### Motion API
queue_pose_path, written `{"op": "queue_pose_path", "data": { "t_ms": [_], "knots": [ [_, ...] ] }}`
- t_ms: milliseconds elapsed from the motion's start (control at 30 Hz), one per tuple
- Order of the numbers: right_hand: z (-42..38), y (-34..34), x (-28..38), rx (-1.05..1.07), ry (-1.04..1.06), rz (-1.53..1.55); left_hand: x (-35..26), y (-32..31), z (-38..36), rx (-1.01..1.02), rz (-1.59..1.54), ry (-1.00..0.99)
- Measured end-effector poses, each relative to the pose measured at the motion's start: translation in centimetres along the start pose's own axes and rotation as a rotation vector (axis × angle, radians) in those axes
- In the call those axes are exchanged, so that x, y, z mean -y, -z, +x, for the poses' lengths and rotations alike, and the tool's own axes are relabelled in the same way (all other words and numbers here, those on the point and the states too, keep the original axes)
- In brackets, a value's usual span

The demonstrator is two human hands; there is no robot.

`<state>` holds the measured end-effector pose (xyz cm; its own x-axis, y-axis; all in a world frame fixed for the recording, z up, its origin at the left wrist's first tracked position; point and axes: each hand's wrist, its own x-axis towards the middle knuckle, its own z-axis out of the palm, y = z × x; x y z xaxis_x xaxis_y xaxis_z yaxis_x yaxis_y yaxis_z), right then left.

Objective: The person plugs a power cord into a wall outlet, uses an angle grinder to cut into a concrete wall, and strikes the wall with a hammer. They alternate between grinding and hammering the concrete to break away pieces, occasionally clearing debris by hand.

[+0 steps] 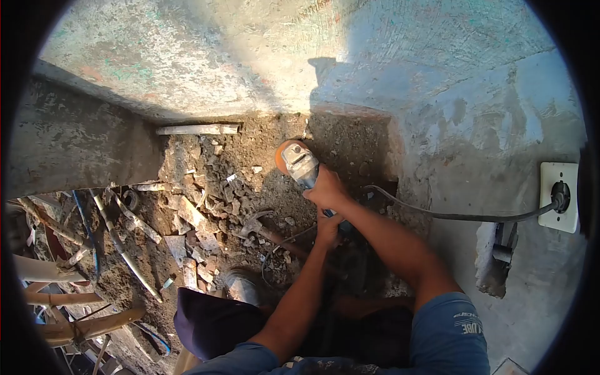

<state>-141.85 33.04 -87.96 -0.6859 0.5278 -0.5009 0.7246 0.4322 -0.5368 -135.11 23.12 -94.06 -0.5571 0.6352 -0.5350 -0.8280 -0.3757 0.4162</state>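
Observation:
Both of my hands are closed around an angle grinder (302,164) with a worn metal head and an orange disc (282,156). My right hand (329,189) grips the body just behind the head. Farther back, my left hand (327,229) wraps the rear part, which is mostly hidden by my fingers and arm. The disc is over the dirt floor (250,150) near the wall; whether it touches anything cannot be made out. A hammer (265,230) lies in the rubble left of my left hand.
A black cord (462,216) runs to a plug in the white wall socket (558,206) at right. Broken rubble (194,219) covers the floor at left. Wooden poles (125,244) and blue tubing (85,225) lie farther left. A painted wall (187,56) stands ahead.

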Motion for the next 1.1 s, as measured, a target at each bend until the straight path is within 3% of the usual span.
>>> {"op": "queue_pose_path", "data": {
  "t_ms": [1100],
  "knots": [
    [0.5, 1.8, 0.3, 0.092, -0.027, 0.065, -0.1, -0.2, 0.7, 0.011, 0.077, -0.021]
  ]
}}
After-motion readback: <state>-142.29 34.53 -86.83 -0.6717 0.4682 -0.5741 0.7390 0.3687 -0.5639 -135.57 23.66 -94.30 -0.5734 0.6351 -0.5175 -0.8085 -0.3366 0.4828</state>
